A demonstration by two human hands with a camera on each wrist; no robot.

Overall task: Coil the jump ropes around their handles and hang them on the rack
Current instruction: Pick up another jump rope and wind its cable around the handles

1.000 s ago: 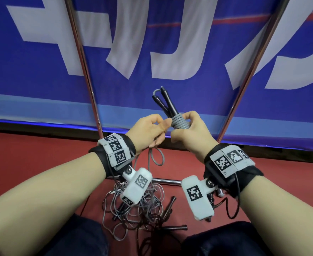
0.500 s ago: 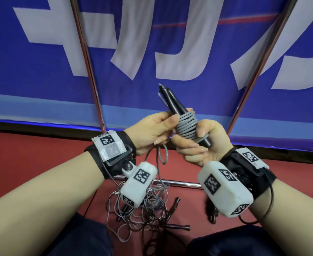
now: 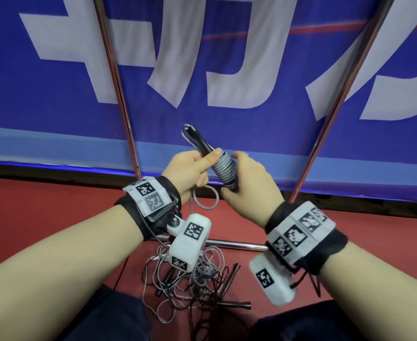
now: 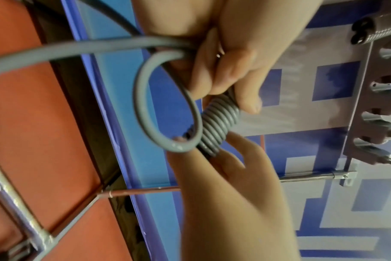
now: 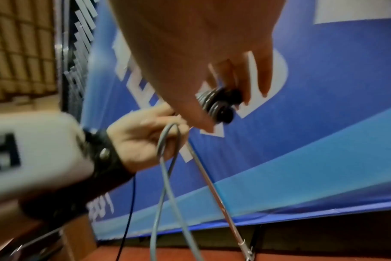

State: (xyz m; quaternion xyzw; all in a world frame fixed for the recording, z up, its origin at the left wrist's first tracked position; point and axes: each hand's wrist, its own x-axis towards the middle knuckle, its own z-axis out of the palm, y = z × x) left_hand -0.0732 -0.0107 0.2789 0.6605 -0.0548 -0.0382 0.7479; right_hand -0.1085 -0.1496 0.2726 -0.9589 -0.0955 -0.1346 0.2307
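The pair of black handles (image 3: 202, 146), bound together by a tight grey coil (image 3: 223, 169), sits between the two hands at the middle of the head view. Half a second ago the right hand was turned palm-up with its wrist camera facing the head; now it is rolled back over, knuckles up, and the coil looks a turn or so longer. A second ago the handles stood nearly upright; now they lean, long axis running from about 11 o'clock at the cord end to 5 o'clock at the butt ends. I judge the winding is nearly finished, since only a short loose loop (image 3: 203, 198) hangs below at 6 o'clock (the last slack, seemingly still to be wound or tucked).

The left hand (image 3: 187, 168) grips the upper handles, thumb laid along them, with the cord's tail passing through its curled fingers (image 4: 214, 70). The right hand (image 3: 249, 183) curls round the lower end of the bundle, fingertips at the butts (image 5: 225, 106).

Beyond them, at 6 o'clock on the red floor, lies a tangle of other ropes (image 3: 190, 279), not yet coiled. The rack's slanted metal poles (image 3: 118, 94) rise at 11 and 1 o'clock before a blue banner (image 3: 251, 124); nothing hangs on them within view.
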